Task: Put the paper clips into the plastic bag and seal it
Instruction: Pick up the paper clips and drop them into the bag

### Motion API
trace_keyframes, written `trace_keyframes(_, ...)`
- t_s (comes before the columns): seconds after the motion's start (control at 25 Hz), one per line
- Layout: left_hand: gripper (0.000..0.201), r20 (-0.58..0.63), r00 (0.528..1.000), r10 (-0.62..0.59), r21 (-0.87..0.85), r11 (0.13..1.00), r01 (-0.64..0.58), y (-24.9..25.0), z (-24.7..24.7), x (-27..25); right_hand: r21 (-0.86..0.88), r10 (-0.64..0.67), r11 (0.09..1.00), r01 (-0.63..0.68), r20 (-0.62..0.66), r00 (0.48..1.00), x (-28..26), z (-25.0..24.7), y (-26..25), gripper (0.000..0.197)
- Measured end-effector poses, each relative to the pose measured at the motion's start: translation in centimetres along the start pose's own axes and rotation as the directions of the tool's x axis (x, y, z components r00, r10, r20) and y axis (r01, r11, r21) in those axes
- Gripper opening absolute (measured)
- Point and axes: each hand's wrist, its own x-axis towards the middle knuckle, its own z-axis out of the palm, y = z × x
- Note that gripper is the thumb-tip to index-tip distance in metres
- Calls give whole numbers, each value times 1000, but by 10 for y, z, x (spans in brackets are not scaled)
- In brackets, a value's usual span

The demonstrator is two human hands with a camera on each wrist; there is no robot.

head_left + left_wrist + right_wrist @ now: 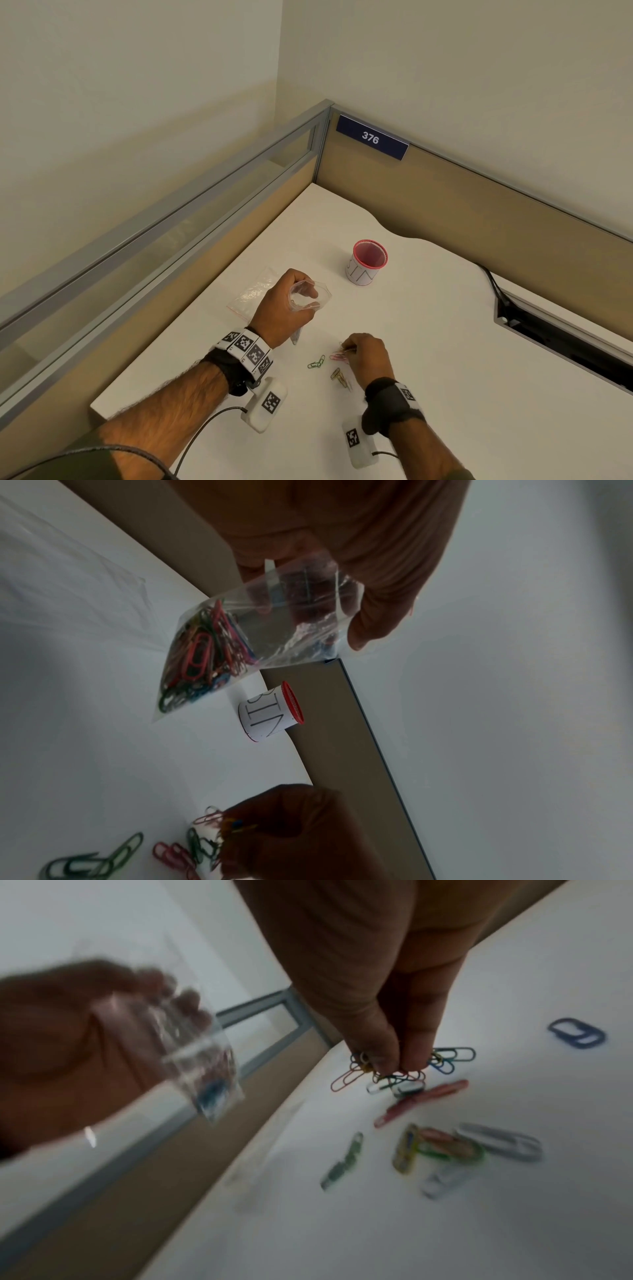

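My left hand holds a clear plastic bag up off the white desk, its mouth held open. Several coloured paper clips lie bunched in the bag's lower end. My right hand is down at the desk, its fingertips pinching a small bunch of paper clips. More loose clips lie on the desk around it: green ones, pink ones and yellow ones. In the right wrist view the loose clips are blurred.
A second, flat plastic bag lies on the desk left of my left hand. A red mesh cup with a paper label stands behind the hands. Partition walls close the desk's back and left. A cable slot opens at the right.
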Motion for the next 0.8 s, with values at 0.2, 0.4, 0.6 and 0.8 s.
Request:
trace_keyframes(0.2, 38, 5, 1000, -6, -1, 1000, 6, -2, 5, 0, 434, 3, 898, 67, -160, 987, -14, -61, -28, 13)
trace_keyframes(0.4, 36, 24, 1000, 10, 23, 1000, -11, 2, 12, 1, 614, -155, 748, 252, -207, 966, -26, -114, -82, 17)
trace_keyframes(0.6, 39, 31, 999, 27, 37, 999, -28, 5, 13, 1, 423, -298, 837, 349, -184, 937, -21, -112, -106, 12)
trace_keyframes(0.8, 36, 35, 999, 3, 5, 1000, -4, 6, 12, -1, 160, -400, 897, 412, -103, 911, -18, -95, -116, 14)
